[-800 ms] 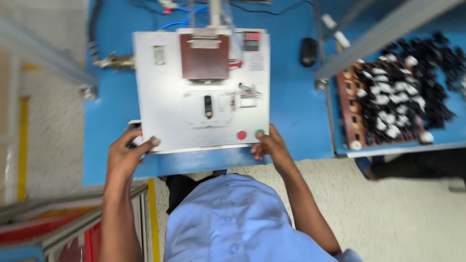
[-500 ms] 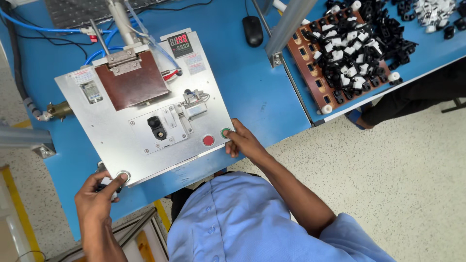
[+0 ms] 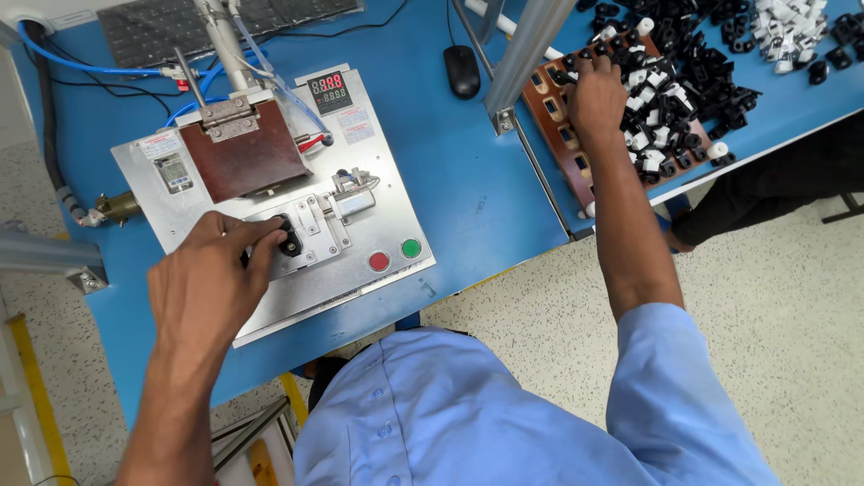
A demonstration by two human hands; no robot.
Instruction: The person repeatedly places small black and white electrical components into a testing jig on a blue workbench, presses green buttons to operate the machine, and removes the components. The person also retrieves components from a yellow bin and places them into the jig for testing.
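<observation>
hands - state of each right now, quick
Left hand: fingertips closed on the black part in the fixture.
Right hand: in the parts tray; grip cannot be told.

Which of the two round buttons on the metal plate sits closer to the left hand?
The red button; it lies nearer the left hand than the green button.

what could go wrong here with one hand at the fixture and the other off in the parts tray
The left hand pinches the small black part in the fixture right beneath the hinged brown press plate; fingers could get caught if it came down. The right hand reaches far across into the parts tray and may knock loose pieces off.
</observation>
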